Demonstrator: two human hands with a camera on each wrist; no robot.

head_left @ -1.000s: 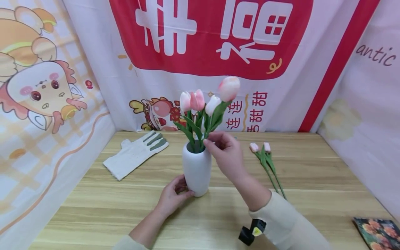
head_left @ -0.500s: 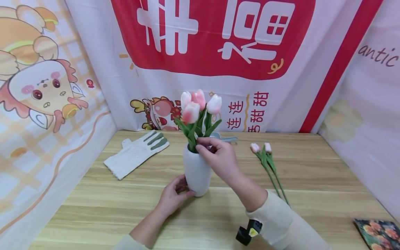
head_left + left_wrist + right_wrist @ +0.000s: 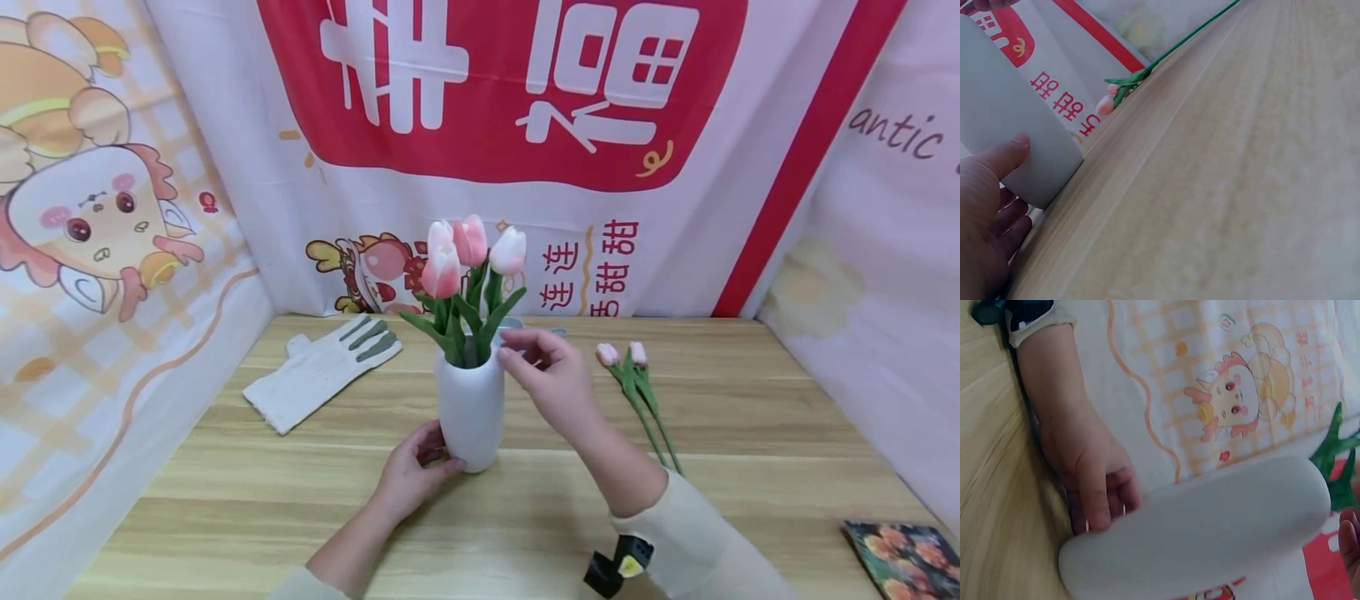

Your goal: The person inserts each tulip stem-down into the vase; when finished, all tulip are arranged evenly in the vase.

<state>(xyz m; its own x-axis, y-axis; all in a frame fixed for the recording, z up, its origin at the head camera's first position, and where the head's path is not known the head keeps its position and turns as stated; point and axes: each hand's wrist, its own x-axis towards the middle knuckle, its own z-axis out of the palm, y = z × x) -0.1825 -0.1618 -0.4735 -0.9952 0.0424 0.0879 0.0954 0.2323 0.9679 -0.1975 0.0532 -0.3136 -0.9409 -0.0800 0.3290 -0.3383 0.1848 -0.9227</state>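
Note:
A white vase stands upright on the wooden table, holding several pink and white tulips with green leaves. Low on its left side, my left hand grips it, thumb in front and fingers round the back; the left wrist view shows the thumb flat on the vase wall. My right hand is at the right of the rim, loosely bent, thumb and forefinger tips apart right beside the rim, no stem between them. Only part of the right hand shows in the right wrist view.
Two more tulips lie on the table at the right. A white glove with grey-green fingers lies at the back left. A light blue object is partly hidden behind the vase. A flower-printed card or booklet lies front right.
My right hand has brought a tulip from the right over to the left of the bunch, let it go, and drawn back to the rim's right side. The left hand stays at the vase.

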